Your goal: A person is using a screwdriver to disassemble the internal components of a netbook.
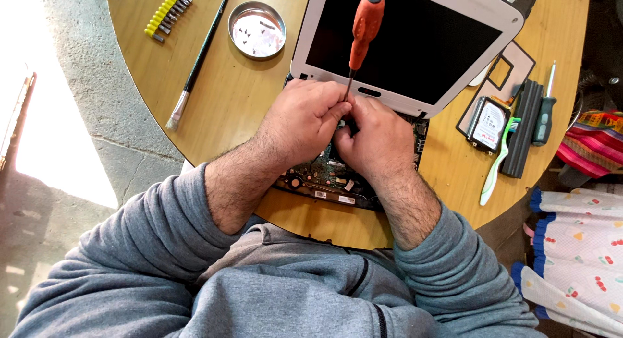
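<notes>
table (240,104): round and made of wood; everything lies on it.
laptop (415,46): small and white, lid up with a dark screen; it sits in the middle of the table, right in front of the person.
board (324,176): the green and black inside of the laptop, laid open under both hands.
left hand (305,117): curled shut; its fingertips pinch the thin metal shaft of the screwdriver just above the board.
right hand (376,140): curled shut too, touching the left hand and resting on the board; I cannot tell what it grips.
screwdriver (365,26): orange handle, standing almost straight up in front of the screen; its tip goes down between the two hands and is hidden there.
brush (198,62): long and thin with a dark handle, lying on the left part of the table, bristles toward the edge.
battery (522,127): a long black bar on the right side of the table.
toothbrush (496,163): green and white, lying just beside the battery.
drive (490,124): a flat box with a white label, next to the toothbrush head.
second screwdriver (544,114): dark green handle, lying right of the battery.
dish (257,30): a round metal dish with tiny screws in it, near the laptop's left corner.
bits (167,13): a yellow strip of little metal tips, far left on the table.
</notes>
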